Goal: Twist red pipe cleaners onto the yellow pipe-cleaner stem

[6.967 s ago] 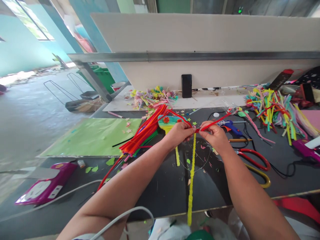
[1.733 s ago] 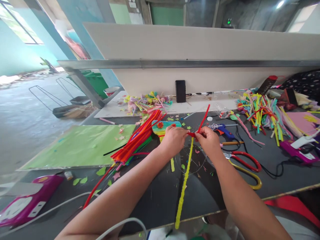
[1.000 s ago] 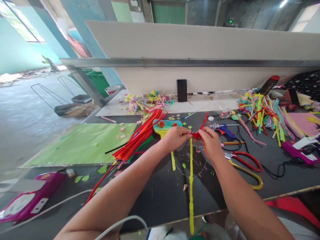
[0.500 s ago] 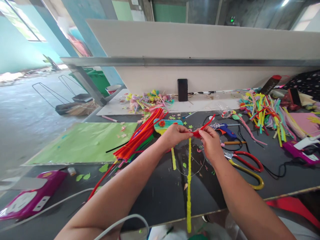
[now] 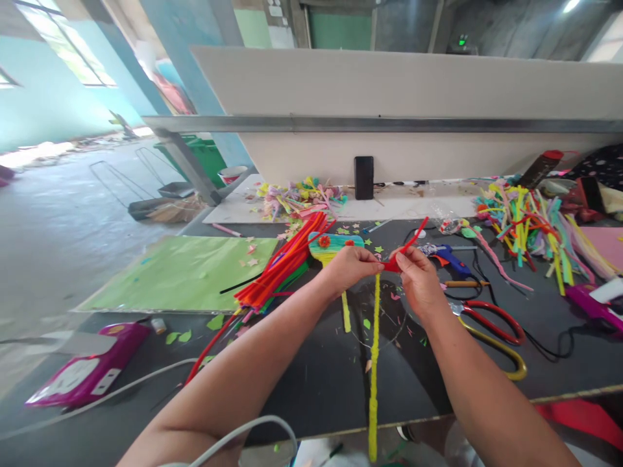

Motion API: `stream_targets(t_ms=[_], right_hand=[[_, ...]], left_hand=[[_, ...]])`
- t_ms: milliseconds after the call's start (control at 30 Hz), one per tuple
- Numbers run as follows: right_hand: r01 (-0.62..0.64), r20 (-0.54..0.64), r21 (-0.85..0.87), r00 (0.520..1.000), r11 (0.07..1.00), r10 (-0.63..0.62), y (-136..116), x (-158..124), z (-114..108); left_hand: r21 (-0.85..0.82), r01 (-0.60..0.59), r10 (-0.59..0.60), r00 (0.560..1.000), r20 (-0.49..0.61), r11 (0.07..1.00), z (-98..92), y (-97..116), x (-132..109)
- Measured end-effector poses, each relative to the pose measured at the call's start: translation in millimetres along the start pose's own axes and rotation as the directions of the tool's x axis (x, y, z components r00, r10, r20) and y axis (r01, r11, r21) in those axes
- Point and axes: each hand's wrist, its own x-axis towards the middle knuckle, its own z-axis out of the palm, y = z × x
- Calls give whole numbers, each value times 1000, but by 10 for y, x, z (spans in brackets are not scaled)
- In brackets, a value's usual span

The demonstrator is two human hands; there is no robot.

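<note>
My left hand [image 5: 351,267] pinches the left end of a red pipe cleaner [image 5: 391,265], close to the top of a long yellow fuzzy strip [image 5: 374,363]. The strip hangs straight down past the table's front edge. Closed on the same red piece is my right hand [image 5: 419,277], and a free red end [image 5: 417,235] sticks up to the right from its fingers. Behind my left hand lies a flat blue-and-yellow craft piece [image 5: 343,242] with red-orange pompoms, partly covered. A bundle of red pipe cleaners [image 5: 282,266] rests left of it.
Right of my hands lie scissors [image 5: 496,321] and a blue glue gun [image 5: 450,256]. A green sheet [image 5: 185,272] and a purple box [image 5: 92,363] with a white cable are at left. A phone [image 5: 363,178] leans on the back board; colourful pipe cleaner pieces [image 5: 525,220] sit back right.
The whole view has shifted, so the table appears slightly further right. My fingers are a little further apart along the red pipe cleaner, and more of it shows between them.
</note>
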Motion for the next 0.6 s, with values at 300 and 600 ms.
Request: stream_targets(t_ms=[300,600], right_hand=[[-120,-76,-69,990,990,115,83,42,-107],[-359,-94,-168,933,918,348,56,73,-156]], left_hand=[[146,34,-31,999,-21,989,96,-51,0],[325,83,-80,997,-21,942,255,-4,-73]])
